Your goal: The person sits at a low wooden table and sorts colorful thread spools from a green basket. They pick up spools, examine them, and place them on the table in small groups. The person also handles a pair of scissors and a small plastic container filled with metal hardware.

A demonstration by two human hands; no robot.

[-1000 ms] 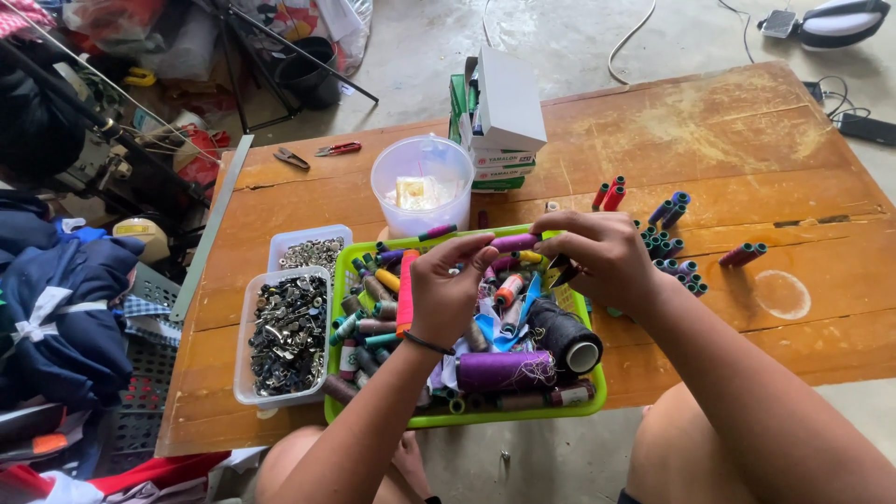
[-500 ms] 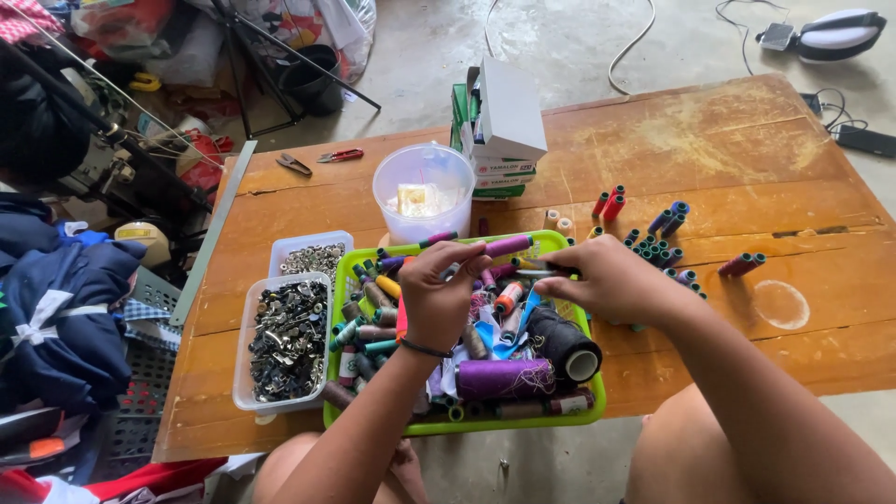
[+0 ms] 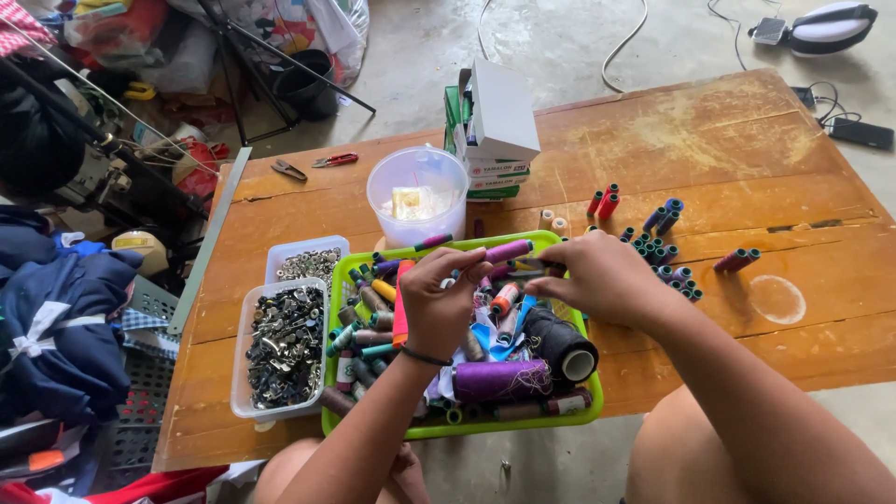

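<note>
Both hands over the green tray (image 3: 341, 280); left hand (image 3: 439, 303) pinches a purple spool (image 3: 509, 250), right hand (image 3: 602, 277) curled narrow, fingertips at its end; worn wooden surface (image 3: 709, 149) beneath.

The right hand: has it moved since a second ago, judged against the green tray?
Yes. The right hand has shifted rightward over the green tray, toward its far right corner.

The left hand (image 3: 437, 303) and right hand (image 3: 602, 277) are covering much of the green tray (image 3: 560, 425), hiding the spools beneath them. The fingertips are meeting over something too small to identify. The bottom edge is cutting off both forearms and the knees.
</note>
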